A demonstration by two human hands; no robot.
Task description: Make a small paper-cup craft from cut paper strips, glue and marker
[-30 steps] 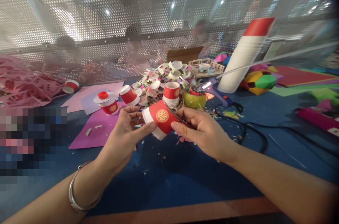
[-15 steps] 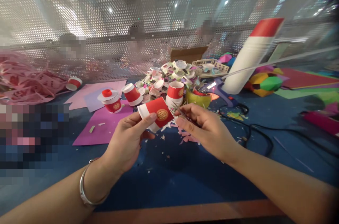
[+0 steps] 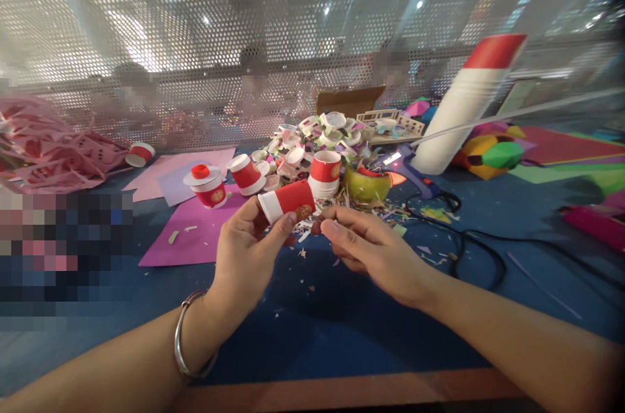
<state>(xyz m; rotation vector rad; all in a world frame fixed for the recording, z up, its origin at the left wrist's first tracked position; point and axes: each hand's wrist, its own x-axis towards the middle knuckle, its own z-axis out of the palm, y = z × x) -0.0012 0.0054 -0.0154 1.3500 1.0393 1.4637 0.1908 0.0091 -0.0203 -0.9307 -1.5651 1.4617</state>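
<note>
Blue felt (image 3: 312,328) strewn with paper scraps covers our table, and just above it our left hand (image 3: 244,256) pinches a small red and white paper cup (image 3: 287,200) on its side between thumb and fingers. Our right hand (image 3: 375,250) sits just beside the cup, fingers curled together; whether they grip anything, we cannot tell. Beyond stand more red cups (image 3: 325,172), a purple sheet (image 3: 190,230), a glue gun (image 3: 407,165) and a perforated screen (image 3: 195,42).

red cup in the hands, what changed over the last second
The left hand tipped the red paper cup flatter, its gold emblem swinging downward. The right hand slid off the cup and closed; the scissors it held no longer show. The cups on the table stayed put.
</note>
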